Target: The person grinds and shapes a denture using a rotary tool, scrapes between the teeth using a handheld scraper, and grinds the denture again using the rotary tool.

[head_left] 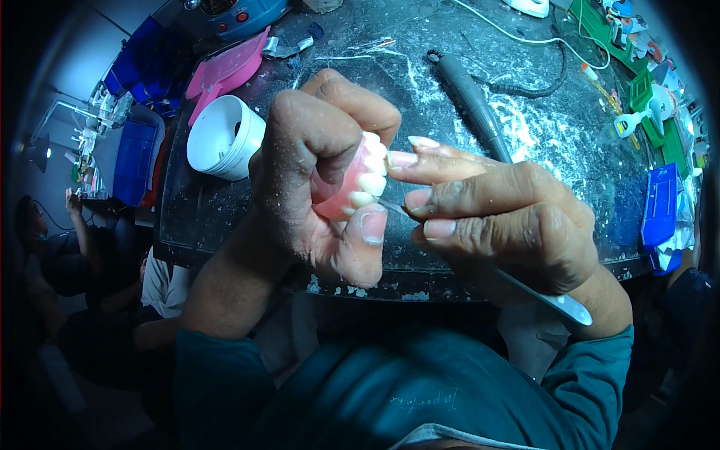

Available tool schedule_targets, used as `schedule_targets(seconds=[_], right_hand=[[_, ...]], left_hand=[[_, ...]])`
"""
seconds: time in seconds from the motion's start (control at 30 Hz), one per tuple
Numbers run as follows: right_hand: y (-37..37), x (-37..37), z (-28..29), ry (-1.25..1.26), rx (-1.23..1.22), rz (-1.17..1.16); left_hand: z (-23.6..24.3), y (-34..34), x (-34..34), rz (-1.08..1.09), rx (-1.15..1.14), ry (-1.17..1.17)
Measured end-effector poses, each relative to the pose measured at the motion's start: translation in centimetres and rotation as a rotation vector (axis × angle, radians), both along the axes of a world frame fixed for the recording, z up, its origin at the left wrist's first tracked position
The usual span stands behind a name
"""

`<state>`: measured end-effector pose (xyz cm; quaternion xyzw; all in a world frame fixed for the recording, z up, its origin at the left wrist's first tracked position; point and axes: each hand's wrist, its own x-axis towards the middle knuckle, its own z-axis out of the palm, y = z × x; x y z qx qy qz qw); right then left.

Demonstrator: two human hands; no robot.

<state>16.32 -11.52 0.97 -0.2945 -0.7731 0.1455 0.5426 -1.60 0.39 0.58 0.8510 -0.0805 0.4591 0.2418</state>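
A denture (373, 182) with a pink base and white teeth sits in my left hand (307, 165), its fingers curled around the base and the thumb beside the lower teeth. My right hand (510, 217) pinches a thin metal dental carving tool (561, 304) between thumb and fingers. The tool's narrow tip touches or lies very near the teeth by my left thumb. Two fingertips of the right hand rest against or close to the front teeth. Pale dust speckles both hands. The far side of the denture is hidden by my left hand.
A dark, dust-strewn bench (345, 97) bears a white tub (225, 139), a pink dustpan-like piece (229, 71) and a grey corded handpiece (469, 101). Green trays (652, 112) and a blue bin (661, 206) line the right side. Another person (79, 247) sits at far left.
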Motion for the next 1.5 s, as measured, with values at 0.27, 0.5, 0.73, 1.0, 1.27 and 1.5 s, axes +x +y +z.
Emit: schedule_targets(seconds=[0.27,0.5,0.73,1.0,1.27,1.5], right_hand=[[0.1,0.6,-0.4,-0.149,0.174,0.044],[1.1,0.1,-1.4,-0.166,0.369,0.018],[0.8,0.4,-0.8,-0.114,0.285,-0.04],[0.1,-0.1,-0.6,-0.035,0.156,-0.004],[0.0,-0.3,-0.3,-0.019,0.132,-0.016],[0.2,-0.3,-0.5,0.001,0.154,-0.026]], left_hand=[[-0.3,-0.5,0.3,0.093,-0.044,-0.006],[-0.7,-0.6,0.5,0.042,-0.104,-0.049],[-1.2,-0.6,0.7,-0.025,-0.245,-0.005],[-0.7,-0.3,0.5,-0.045,-0.138,-0.044],[-0.7,-0.2,0.5,-0.053,-0.113,-0.069],[-0.6,-0.2,0.4,-0.039,-0.088,-0.054]])
